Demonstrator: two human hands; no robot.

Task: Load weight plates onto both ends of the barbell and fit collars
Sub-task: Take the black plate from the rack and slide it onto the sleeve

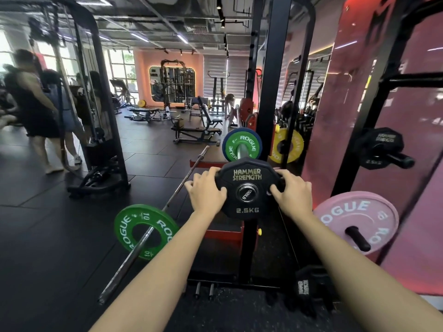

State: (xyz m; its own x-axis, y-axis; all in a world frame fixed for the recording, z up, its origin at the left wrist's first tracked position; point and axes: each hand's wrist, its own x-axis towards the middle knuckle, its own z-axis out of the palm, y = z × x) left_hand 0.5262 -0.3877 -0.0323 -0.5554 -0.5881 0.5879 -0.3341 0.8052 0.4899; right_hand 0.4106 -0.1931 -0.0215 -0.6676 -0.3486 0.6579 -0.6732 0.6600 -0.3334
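You are steadying the black 2.5 kg plate [247, 188] on the near end of the barbell sleeve [247, 192], its bore around the steel end. It is looking light, rigid, grippy-edged. Your left hand [208, 190] and right hand [293, 193] are clasping its opposite rims, thumbs across its face.
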